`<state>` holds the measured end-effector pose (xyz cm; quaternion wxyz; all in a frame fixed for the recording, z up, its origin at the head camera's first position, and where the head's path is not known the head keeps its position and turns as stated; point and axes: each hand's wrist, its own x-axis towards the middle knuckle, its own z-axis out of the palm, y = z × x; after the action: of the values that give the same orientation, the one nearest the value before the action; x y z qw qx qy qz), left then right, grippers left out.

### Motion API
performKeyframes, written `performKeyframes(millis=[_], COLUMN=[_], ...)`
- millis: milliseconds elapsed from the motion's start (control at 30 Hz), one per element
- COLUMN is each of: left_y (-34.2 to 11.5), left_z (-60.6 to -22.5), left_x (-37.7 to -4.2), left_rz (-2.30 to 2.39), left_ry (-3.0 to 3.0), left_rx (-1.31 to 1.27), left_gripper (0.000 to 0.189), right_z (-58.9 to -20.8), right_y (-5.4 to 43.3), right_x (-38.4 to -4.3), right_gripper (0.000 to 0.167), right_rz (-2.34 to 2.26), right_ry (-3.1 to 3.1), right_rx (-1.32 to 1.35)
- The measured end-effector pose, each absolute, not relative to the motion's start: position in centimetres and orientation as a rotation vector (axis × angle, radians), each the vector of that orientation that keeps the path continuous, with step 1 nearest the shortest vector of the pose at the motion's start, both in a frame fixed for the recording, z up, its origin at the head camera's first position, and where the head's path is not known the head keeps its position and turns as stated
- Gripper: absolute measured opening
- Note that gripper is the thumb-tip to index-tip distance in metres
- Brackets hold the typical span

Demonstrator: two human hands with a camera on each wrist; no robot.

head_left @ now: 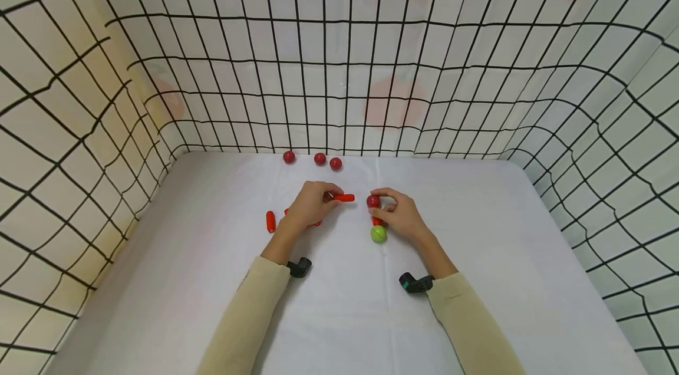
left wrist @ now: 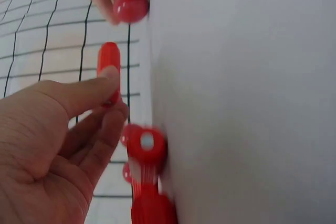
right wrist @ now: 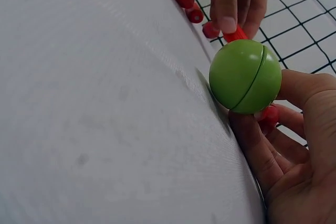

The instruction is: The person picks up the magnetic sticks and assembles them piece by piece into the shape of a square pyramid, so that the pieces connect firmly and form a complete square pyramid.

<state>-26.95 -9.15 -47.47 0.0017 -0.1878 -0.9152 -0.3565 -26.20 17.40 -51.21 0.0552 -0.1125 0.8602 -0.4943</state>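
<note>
My left hand (head_left: 312,203) pinches a short red ridged rod (head_left: 346,198) between thumb and fingertips, its free end pointing right. To its right, my right hand (head_left: 404,217) grips a joined piece: a red ball (head_left: 373,201) at the far end, a red rod (head_left: 376,221) in the middle and a green ball (head_left: 378,234) at the near end. Up close in the right wrist view, the green ball (right wrist: 245,76) shows a seam and covers most of the rod behind it. A small gap separates the left hand's rod (left wrist: 108,56) from the joined piece.
Three red balls (head_left: 320,158) lie along the back of the white table (head_left: 339,304). One red rod (head_left: 271,221) lies left of my left hand, with more rods partly hidden behind that hand. Black wire mesh (head_left: 339,95) rises at the back and both sides.
</note>
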Motion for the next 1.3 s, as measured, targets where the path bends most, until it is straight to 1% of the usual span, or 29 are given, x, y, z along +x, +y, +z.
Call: performKeyframes(millis=[267, 767, 933, 1167, 1300], left_y=[-7.2, -6.5, -6.5, -6.7, -6.8], left_z=[-48.1, -48.4, -48.7, -48.9, -48.8], left_x=[-27.6, -27.4, -27.5, -27.4, -27.4], left_rz=[-1.039, -1.091, -1.083, -1.065, -1.074], left_ry=[-2.911, -2.937, -2.912, -2.892, -2.897], left_rx=[-0.691, -0.65, -0.669, -0.718, -0.72], left_gripper=[0.021, 0.023, 0.024, 0.025, 0.027], right_z=[-51.3, -51.3, -51.2, -51.5, -51.7], right_y=[17.4, 17.3, 17.3, 16.6, 16.4], right_x=[-26.2, -26.3, -26.8, -28.1, -28.5], right_gripper=[0.045, 0.044, 0.038, 0.037, 0.032], right_rz=[-1.518, -1.495, -1.462, -1.305, -1.285], right_ry=[2.592, 2.654, 2.788, 2.738, 2.709], right_rx=[-0.335, -0.376, -0.455, -0.589, -0.614])
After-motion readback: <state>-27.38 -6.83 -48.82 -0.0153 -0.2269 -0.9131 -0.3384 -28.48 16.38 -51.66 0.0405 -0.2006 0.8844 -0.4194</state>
